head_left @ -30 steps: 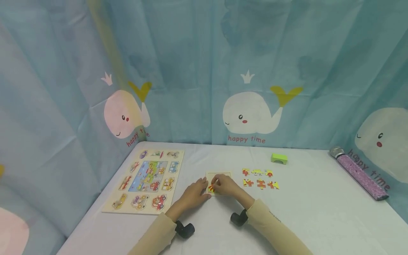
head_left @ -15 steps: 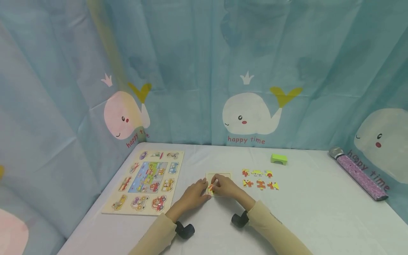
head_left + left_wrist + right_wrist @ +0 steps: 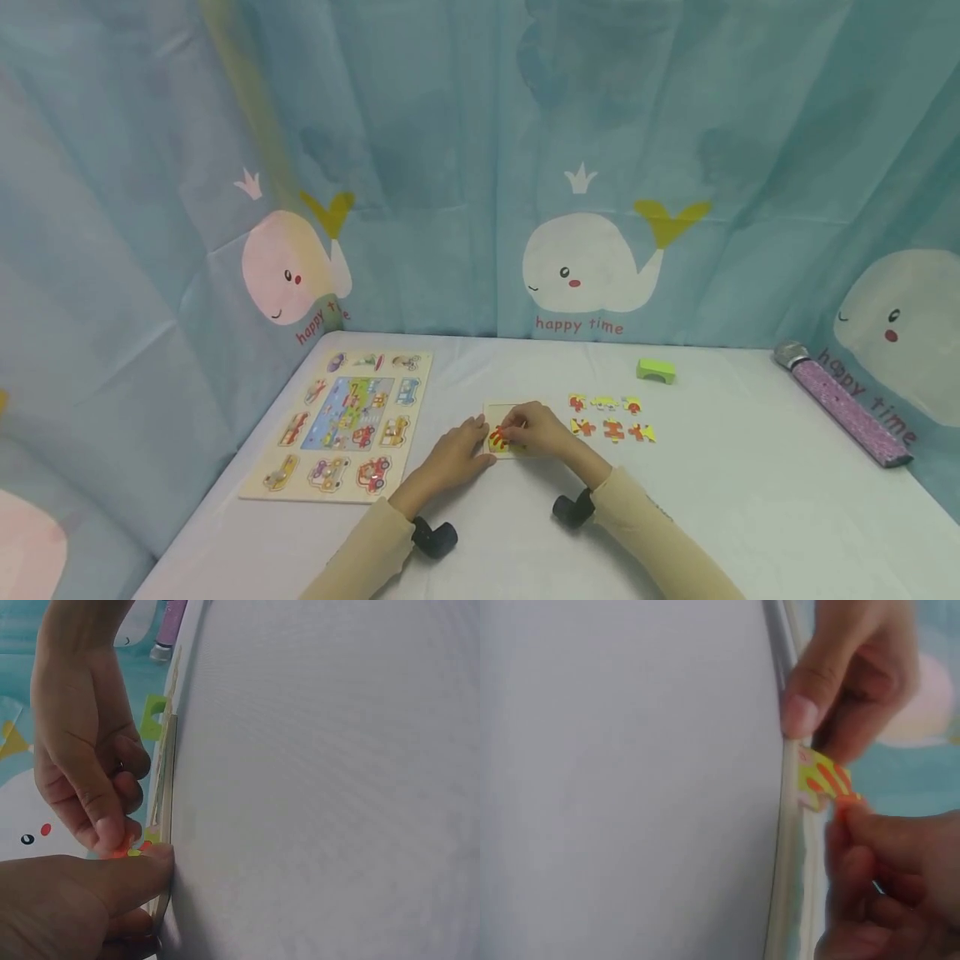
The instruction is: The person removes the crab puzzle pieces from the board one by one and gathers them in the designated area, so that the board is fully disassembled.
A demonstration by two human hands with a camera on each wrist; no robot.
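My right hand (image 3: 546,429) pinches a yellow and red jigsaw piece (image 3: 823,778) between thumb and fingertips. In the right wrist view the piece stands tilted up at the near left part of a small square wooden puzzle board (image 3: 513,409). My left hand (image 3: 453,457) holds the board at its near left corner, thumb on the near edge and the other fingers along the left side. The left wrist view shows the left thumb (image 3: 139,877) close beneath the right fingertips, hiding most of the piece. Part of the board's recess is covered by the right hand.
Several loose jigsaw pieces (image 3: 612,430) lie in two rows right of the board. A large vehicle peg puzzle (image 3: 294,487) lies on the left. Behind stands a green arch block (image 3: 656,371); a pink glittery microphone (image 3: 847,404) lies far right. A whale-printed curtain (image 3: 450,275) borders the table.
My right hand has shifted a little to the right and turned, and more of the piece's red and yellow face shows. The left hand stays on the board's corner.
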